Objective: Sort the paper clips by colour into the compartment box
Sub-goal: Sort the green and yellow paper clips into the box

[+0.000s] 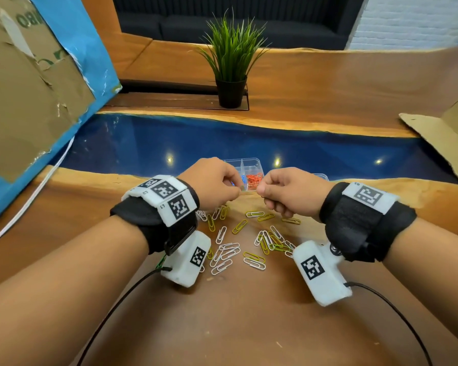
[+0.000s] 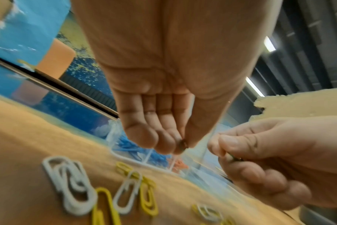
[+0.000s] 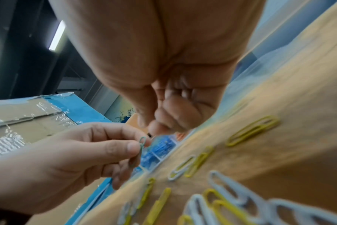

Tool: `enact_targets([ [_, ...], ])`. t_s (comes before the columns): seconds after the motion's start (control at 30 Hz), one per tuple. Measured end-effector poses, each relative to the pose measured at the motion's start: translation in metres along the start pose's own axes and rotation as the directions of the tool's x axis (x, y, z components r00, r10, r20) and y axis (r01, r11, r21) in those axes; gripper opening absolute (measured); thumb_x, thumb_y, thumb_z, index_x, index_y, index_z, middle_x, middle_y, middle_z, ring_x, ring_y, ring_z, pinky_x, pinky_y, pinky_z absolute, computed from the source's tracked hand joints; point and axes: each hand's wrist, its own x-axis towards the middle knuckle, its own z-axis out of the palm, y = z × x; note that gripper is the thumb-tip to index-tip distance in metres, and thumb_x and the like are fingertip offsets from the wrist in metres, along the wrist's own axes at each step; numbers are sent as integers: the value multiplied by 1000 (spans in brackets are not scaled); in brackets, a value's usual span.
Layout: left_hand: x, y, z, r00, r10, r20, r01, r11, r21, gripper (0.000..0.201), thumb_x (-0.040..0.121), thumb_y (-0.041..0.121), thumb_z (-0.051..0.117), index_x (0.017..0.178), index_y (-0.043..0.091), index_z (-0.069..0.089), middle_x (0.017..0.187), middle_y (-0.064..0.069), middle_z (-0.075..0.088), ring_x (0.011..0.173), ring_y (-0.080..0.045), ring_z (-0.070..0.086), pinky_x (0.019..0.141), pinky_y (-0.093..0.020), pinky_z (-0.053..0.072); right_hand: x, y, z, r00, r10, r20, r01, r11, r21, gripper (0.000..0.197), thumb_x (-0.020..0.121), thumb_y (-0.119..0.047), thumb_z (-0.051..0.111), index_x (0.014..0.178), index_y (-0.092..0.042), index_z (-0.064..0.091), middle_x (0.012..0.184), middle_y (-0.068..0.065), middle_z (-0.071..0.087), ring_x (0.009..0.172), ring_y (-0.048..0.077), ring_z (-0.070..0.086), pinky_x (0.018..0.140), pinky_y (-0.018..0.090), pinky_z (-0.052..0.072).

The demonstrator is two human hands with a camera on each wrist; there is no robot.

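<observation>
Left hand [image 1: 212, 180] pinches a green paper clip [image 3: 139, 150] just above the near edge of the clear compartment box [image 1: 245, 165]; blue and orange clips [image 1: 254, 179] already sit inside. Right hand [image 1: 288, 191] pinches something thin and dark, too small to name. Yellow and white clips [image 1: 238, 241] lie scattered near on the wooden table [image 1: 249, 313]. A potted plant [image 1: 232, 59] stands far behind, with cardboard [image 1: 24, 83] leaning on the left.
</observation>
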Motion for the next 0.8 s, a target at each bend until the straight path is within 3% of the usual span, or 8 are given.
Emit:
enact_targets([
  [0.1, 1, -9, -10, 994, -70, -85, 66, 997, -49, 10, 83, 20, 62, 89, 26, 66, 67, 2, 70, 49, 3, 59, 61, -17, 49, 11, -16, 2, 999, -34, -37, 37, 997, 69, 16, 94, -20, 53, 94, -13, 67, 59, -4, 54, 50, 9, 39, 45, 17, 35],
  [0.2, 6, -15, -20, 977, -149, -154, 133, 985, -110, 7, 82, 17, 63, 83, 20, 70, 73, -4, 75, 61, -11, 70, 71, -25, 57, 26, -35, 4, 996, -40, -84, 51, 989, 141, 19, 92, -18, 56, 95, -9, 72, 62, -3, 55, 53, 10, 43, 52, 21, 40],
  [0.27, 13, -19, -26, 965, -190, -182, 168, 977, -128, 8, 81, 16, 64, 78, 18, 71, 74, -5, 75, 65, -14, 72, 74, -27, 59, 39, -49, 7, 998, 19, -62, -5, 974, 225, 22, 95, -15, 51, 101, -4, 69, 64, 2, 52, 52, 12, 43, 50, 19, 42],
  [0.37, 25, -26, -32, 945, -267, -186, 227, 950, -213, 12, 80, 12, 65, 73, 21, 67, 72, -5, 74, 63, -17, 72, 76, -31, 60, 58, -67, 11, 988, 150, -46, -126, 936, 328, 32, 97, -8, 46, 125, 4, 54, 65, 6, 46, 52, 13, 43, 42, 14, 41],
  [0.5, 37, -30, -37, 935, -304, -184, 238, 920, -311, 15, 79, 10, 67, 69, 21, 64, 69, -6, 71, 60, -18, 69, 75, -32, 60, 79, -74, 11, 982, 169, -81, -130, 927, 353, 34, 91, -4, 51, 123, 8, 53, 75, 10, 56, 63, 18, 58, 58, 26, 53],
  [0.6, 40, -28, -37, 937, -289, -194, 213, 917, -338, 14, 82, 12, 64, 70, 19, 65, 70, -4, 70, 68, -19, 71, 68, -28, 60, 85, -76, 10, 982, 179, -56, -150, 929, 338, 37, 90, -7, 51, 126, 2, 51, 94, 12, 57, 77, 22, 61, 63, 29, 54],
  [0.67, 40, -28, -36, 945, -277, -174, 202, 912, -356, 17, 85, 11, 60, 71, 19, 65, 73, -3, 70, 74, -18, 73, 71, -30, 60, 87, -77, 10, 984, 165, -60, -138, 938, 318, 38, 89, -8, 51, 126, 0, 51, 103, 13, 56, 84, 23, 60, 64, 30, 53],
  [0.8, 36, -30, -34, 953, -247, -177, 186, 935, -301, 22, 87, 10, 53, 76, 24, 65, 82, -7, 72, 81, -21, 72, 78, -35, 60, 84, -76, 12, 989, 133, -63, -114, 962, 247, 34, 91, -5, 50, 122, 6, 54, 97, 15, 59, 72, 21, 59, 62, 27, 53],
])
